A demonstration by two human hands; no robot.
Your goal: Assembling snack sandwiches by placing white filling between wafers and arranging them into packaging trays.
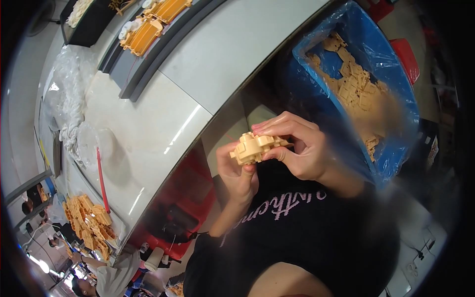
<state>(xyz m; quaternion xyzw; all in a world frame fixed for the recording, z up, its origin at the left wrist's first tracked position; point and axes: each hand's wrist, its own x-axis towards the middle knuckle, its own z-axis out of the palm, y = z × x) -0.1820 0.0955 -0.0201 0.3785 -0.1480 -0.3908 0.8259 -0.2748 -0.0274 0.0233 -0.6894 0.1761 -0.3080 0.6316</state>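
Holding a cream plastic part (pixel 253 150) in midair, just off the near edge of the counter (pixel 148 133), in front of the black shirt (pixel 316 237). Pinching its left side in the grip of the left hand (pixel 237 173), with thumb at the lower edge and fingers partly behind. Pinching the opposite side in the grip of the right hand (pixel 302 146), with fingers over the top and thumb below.

Marked across the shirt's chest with pale pink cursive lettering (pixel 287 205), partly lost in the folds. Marked in gold near the upper edge, beside a black box (pixel 94 24), too small to make out.

On the counter, in a grey-edged track (pixel 148 79), to orange parts (pixel 143 37) side by side. At left, to crumpled clear plastic (pixel 67 99), a slim red stick (pixel 102 180) and a heap of orange parts (pixel 89 225). At right, to a blue bin (pixel 383 47) lined with clear plastic, holding piled tan parts (pixel 358 86).
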